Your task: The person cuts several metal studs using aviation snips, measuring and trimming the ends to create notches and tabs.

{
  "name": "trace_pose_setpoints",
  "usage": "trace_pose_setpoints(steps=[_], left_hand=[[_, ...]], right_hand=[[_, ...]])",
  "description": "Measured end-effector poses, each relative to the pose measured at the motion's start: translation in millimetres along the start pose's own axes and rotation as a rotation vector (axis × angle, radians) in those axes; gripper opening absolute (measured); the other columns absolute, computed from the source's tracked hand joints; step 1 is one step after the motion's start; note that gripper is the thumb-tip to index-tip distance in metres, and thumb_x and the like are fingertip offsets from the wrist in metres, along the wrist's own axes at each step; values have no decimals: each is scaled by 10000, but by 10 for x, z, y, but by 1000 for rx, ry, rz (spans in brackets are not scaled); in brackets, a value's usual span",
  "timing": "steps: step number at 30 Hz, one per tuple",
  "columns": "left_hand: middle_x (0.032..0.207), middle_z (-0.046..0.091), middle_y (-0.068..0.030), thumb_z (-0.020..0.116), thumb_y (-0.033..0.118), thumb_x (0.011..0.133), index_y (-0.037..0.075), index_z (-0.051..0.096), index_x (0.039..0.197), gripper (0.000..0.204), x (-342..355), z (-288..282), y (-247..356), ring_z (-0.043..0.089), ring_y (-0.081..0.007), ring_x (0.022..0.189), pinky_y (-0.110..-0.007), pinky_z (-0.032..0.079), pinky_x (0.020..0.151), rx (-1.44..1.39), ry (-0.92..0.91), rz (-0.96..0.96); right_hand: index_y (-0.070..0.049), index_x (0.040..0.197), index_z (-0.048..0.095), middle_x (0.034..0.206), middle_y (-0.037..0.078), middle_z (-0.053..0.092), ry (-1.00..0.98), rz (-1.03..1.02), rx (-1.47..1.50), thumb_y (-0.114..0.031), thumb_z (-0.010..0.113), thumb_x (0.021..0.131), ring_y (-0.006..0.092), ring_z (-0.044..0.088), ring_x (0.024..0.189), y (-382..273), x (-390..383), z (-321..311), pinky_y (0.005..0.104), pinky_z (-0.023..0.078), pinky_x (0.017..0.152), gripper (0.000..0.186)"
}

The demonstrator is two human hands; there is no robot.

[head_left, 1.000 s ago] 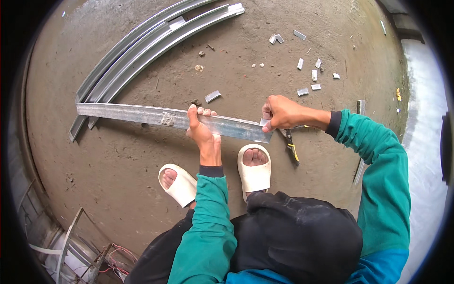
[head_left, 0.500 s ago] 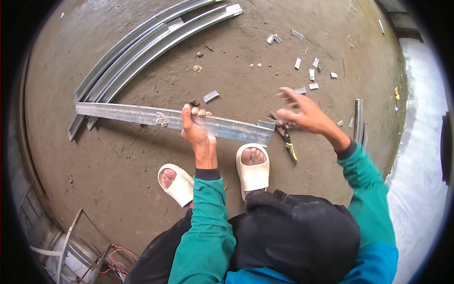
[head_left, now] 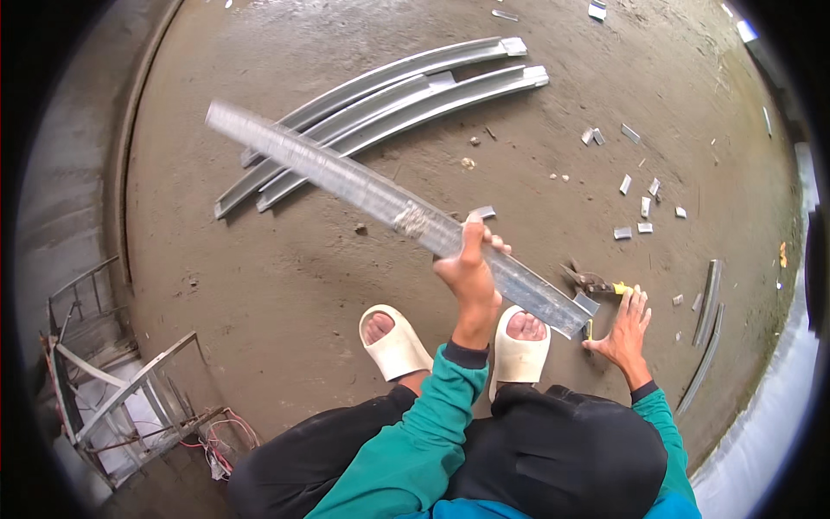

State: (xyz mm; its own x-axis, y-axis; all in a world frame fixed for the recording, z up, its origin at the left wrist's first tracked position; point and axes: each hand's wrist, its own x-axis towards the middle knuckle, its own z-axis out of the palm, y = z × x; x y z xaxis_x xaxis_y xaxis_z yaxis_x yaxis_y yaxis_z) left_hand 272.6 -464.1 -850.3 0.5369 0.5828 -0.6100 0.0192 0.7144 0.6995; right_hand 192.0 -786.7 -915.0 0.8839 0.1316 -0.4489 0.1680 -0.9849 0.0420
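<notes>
The left hand (head_left: 471, 281) grips a metal strip (head_left: 346, 183), its long axis slanting from upper left toward the right hand (head_left: 621, 337). That nearer hand spreads open around the snips' (head_left: 591, 282) handles, on the floor (head_left: 303, 277); contact is unclear.

A long grey metal strip (head_left: 363, 192) slants from the upper left of the frame down to right of centre, a crusty pale patch (head_left: 415, 220) near its middle and a small tab (head_left: 587, 303) jutting from its lower end. Just beside that end lie yellow-handled snips (head_left: 596, 284), dark head toward the upper left, handles spread, one partly hidden
</notes>
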Motion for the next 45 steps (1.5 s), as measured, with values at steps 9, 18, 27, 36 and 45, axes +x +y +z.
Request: trace_pose_setpoints(steps=[9, 18, 27, 36, 45], left_hand=[[750, 576, -60, 730, 184, 850, 9, 577, 909, 240, 1226, 383, 361, 596, -150, 577, -320, 549, 527, 213, -370, -27], [729, 594, -57, 737, 146, 834, 29, 611, 888, 180, 1657, 440, 35, 609, -180, 600, -355, 554, 568, 314, -378, -163], [761, 579, -51, 751, 200, 836, 26, 566, 934, 273, 1702, 307, -69, 596, -140, 617, -330, 554, 570, 411, -382, -79], [778, 590, -50, 756, 191, 836, 33, 554, 973, 291, 1664, 331, -99, 594, -128, 630, -314, 567, 592, 379, -421, -114], [806, 599, -51, 739, 179, 855, 43, 581, 954, 231, 1717, 284, -145, 609, -123, 668, -315, 579, 623, 341, -446, -108]], right_hand=[[49, 1342, 379, 1243, 249, 418, 136, 29, 189, -268, 791, 531, 423, 410, 1183, -142, 40, 193, 495, 362, 1021, 964], [45, 1339, 434, 1073, 131, 594, -581, 107, 1803, -341, 699, 750, 179, 609, 859, 107, -362, 4, 324, 515, 736, 752], [-14, 1326, 403, 970, 66, 489, -947, 311, 2170, -322, 762, 702, 102, 521, 767, -378, -846, -475, 219, 422, 630, 783], [1, 1298, 470, 1066, 60, 574, -781, -11, 1556, -112, 700, 692, 164, 573, 944, -505, -314, -730, 312, 482, 822, 658], [-13, 1409, 384, 1216, 145, 561, -720, -48, 1140, -49, 595, 675, 263, 556, 1167, -661, -273, -896, 348, 430, 983, 765]])
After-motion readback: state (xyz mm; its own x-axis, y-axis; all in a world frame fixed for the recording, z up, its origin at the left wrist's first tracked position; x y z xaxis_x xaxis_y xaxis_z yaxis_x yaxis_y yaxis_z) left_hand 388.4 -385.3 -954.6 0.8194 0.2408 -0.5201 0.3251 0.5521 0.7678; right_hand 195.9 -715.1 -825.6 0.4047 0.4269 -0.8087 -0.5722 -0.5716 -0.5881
